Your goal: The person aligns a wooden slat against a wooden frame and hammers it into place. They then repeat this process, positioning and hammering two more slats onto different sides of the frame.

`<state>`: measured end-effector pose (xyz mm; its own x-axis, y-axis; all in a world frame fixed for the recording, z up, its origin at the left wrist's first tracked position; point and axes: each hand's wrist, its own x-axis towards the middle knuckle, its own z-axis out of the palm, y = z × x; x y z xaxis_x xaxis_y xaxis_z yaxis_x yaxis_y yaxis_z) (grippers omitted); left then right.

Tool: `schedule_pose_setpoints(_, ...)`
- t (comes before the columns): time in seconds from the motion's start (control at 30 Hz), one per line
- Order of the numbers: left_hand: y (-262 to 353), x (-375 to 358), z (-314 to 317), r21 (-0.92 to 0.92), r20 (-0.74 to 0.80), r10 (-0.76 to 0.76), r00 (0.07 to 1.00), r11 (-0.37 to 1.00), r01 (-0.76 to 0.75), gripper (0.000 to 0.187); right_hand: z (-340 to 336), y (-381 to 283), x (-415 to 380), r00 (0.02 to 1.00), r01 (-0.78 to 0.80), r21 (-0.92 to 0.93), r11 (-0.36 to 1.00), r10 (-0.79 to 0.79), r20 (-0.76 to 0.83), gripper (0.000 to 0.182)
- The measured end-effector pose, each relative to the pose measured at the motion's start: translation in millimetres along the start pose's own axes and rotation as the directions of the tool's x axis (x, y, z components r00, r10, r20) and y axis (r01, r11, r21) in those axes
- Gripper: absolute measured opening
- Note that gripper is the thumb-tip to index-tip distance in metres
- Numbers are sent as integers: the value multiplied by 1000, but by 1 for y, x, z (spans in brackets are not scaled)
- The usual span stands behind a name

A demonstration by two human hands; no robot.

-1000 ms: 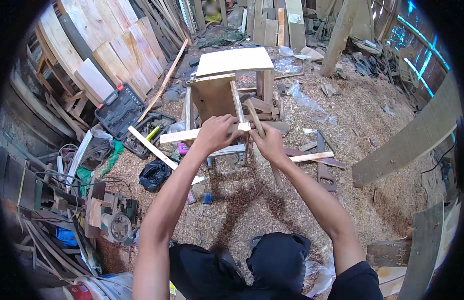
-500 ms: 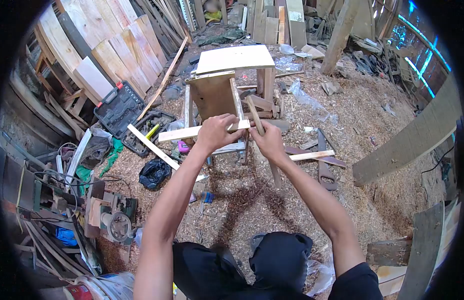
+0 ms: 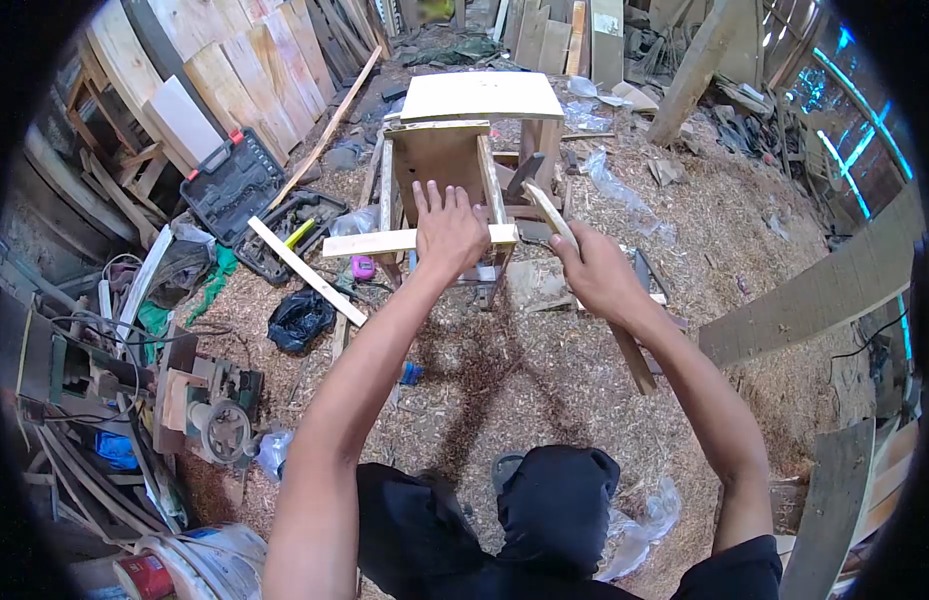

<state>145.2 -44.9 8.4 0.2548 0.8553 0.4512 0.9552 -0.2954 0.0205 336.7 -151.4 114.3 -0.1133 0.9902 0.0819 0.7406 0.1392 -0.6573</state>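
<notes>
Wood strip: it lies across the near end of the wooden frame, ahead of the person at near 12 o'clock; one end sticks out past the frame toward 9 o'clock.
Left hand: it is laid flat over the wood strip, palm down; its fingers are straight and spread, pointing to 12 o'clock, not closed around anything.
Right hand: it is at 3 o'clock from the left hand, apart from the wood strip; its fingers are closed around the handle of the hammer.
Hammer: its dark head is raised at 2 o'clock from the left hand, and the handle slopes down toward 5 o'clock.
Pale board: it is beyond the frame, at 12 o'clock.
Pink tape measure: it is near the wood strip, at 8 o'clock.
Black bag: it lies on the floor, also at 8 o'clock but farther; wood shavings cover much of this floor.
Tool case: it stands open at 10 o'clock.
</notes>
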Motion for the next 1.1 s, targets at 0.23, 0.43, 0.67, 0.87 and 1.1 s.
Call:
schedule_pose_setpoints(0.23, 2, -2, -5, -97, -14, 34, 999, 995, -35, 48, 4, 5, -4, 996, -43, -124, 991, 53, 74, 34)
schedule_pose_setpoints(0.43, 5, -1, -13, -101, 50, -10, 999, 995, 15, 58, 4, 12, 0, 991, -55, -115, 992, 69, 114, 35)
schedule_pose_setpoints(0.67, 5, 0, -17, -142, 110, -43, 993, 988, 59, 57, -2, -1, 0, 982, -89, -145, 985, 111, 151, 34)
schedule_pose_setpoints(0.87, 2, -2, -9, -106, 41, 3, 999, 994, 1, 52, 0, -1, 2, 989, -54, -137, 989, 72, 126, 35)
schedule_pose_setpoints(1.1, 0, -2, -2, -48, -35, 85, 996, 995, -87, 46, -5, -10, -2, 962, -175, -137, 975, 199, 186, 34)
